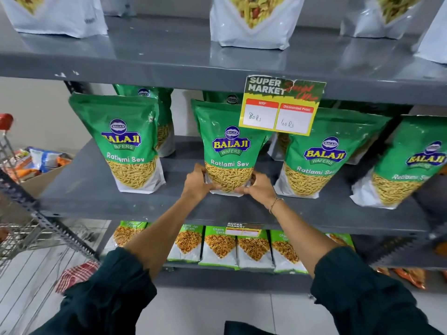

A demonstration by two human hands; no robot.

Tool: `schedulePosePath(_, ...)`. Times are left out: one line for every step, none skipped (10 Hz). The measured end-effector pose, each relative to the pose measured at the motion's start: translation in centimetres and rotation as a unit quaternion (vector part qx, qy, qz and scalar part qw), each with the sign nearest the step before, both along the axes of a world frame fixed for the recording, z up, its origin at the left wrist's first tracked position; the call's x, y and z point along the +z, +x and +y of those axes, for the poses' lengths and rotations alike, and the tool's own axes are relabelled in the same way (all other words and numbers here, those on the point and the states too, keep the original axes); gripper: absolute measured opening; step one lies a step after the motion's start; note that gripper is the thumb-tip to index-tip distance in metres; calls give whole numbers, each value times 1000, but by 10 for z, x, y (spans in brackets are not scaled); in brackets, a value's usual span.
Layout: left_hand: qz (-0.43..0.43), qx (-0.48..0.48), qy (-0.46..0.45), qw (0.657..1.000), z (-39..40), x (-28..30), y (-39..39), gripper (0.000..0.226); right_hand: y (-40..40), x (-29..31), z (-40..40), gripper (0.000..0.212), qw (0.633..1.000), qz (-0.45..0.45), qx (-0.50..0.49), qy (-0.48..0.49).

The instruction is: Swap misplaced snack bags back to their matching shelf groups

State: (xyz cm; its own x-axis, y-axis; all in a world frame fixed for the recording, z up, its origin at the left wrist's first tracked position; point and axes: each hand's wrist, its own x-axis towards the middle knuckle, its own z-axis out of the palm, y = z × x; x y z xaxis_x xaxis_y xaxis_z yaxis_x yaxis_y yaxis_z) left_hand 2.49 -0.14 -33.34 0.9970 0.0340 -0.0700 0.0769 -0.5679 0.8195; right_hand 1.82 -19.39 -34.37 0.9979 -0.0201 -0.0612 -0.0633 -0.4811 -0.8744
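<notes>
ratlami sev bag (229, 151): upright on middle shelf (96, 189)
left hand (197, 182): clasping bag's lower-left corner
right hand (260, 187): clasping lower-right corner — bracelet (274, 203) at wrist

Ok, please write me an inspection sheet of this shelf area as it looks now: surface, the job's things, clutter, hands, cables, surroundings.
Surface: grey middle shelf, scuffed, bags standing on it in a row.
Job's things: centre snack bag, green, marked Ratlami Sev, upright among bags of the same kind; white bags on the shelf above, other green-and-white bags on the shelf below.
Clutter: price tag hangs in front of the centre bag's top right corner.
Hands: left hand and right hand both grip the centre bag's bottom corners.
Cables: nothing seen.
Surroundings: cardboard box of mixed packets at left, wire trolley, checked cloth on the floor.
</notes>
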Motion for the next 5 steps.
schedulePosePath(4, -7, 2, 1000, 0, -1, -1, 63, 1, -1, -1, 60, 1000, -2, 10, -19)
schedulePosePath(-2, -11, 7, 1000, -1, -1, -2, 64, 1, -2, -1, 59, 999, -2, 20, -32)
schedulePosePath(2, -13, 6, 1000, -1, 2, -6, 65, -1, -1, 0, 61, 999, -4, 19, -37)
schedulePosePath(-3, -19, 10, 1000, -1, 1, -7, 66, -2, 2, -2, 65, 998, 5, 41, -50)
schedulePosePath(7, -28, 29, 999, -3, -3, -13, 70, -13, 6, 2, 69, 997, -1, 42, -62)
